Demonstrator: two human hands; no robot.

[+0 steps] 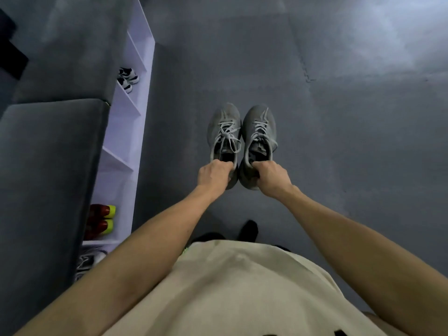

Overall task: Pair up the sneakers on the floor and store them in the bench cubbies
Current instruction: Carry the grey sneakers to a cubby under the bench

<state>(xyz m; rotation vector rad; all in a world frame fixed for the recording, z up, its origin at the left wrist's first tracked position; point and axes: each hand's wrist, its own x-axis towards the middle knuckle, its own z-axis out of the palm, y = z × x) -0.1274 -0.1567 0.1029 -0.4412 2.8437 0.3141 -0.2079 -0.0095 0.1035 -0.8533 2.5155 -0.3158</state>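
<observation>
While the two grey sneakers sit side by side, toes pointing far, the left hand [213, 174] grips the heel collar of the left sneaker [224, 134], fingers curled inside, and the right hand [271, 177] grips the right sneaker [259, 132] likewise. The white bench cubbies [121, 141] stand well apart at left.

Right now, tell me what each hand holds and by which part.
The left hand grips one grey sneaker at the heel collar. The right hand grips the other grey sneaker the same way.
</observation>
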